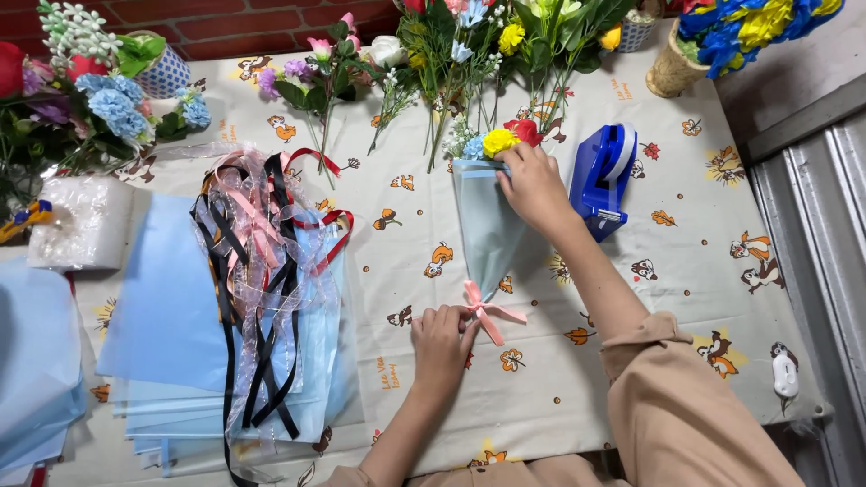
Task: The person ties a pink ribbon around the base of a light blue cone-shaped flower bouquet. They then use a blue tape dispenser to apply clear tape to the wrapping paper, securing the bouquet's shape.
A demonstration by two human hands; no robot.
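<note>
On a cartoon-print tablecloth [686, 234], the left hand [442, 343] pinches a pink ribbon bow [487, 313] on a small blue-wrapped bouquet [487, 216], while the right hand [534, 185] grips its top edge.

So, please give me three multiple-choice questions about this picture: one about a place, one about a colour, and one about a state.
1. Where does the blue tape dispenser stand?
A. Beside the right hand, at the bouquet's top
B. On the stack of blue paper
C. Under the ribbons

2. What colour is the bow at the narrow end of the small bouquet?
A. Black
B. Pink
C. Yellow

3. In what state is the small bouquet?
A. Standing upright in a vase
B. Unwrapped, loose stems
C. Wrapped in light blue paper, lying flat on the table

Answers:
1 A, the dispenser sits just past the right hand.
2 B, the ribbon near the left hand is pink.
3 C, the paper cone lies on the printed cloth.
</note>
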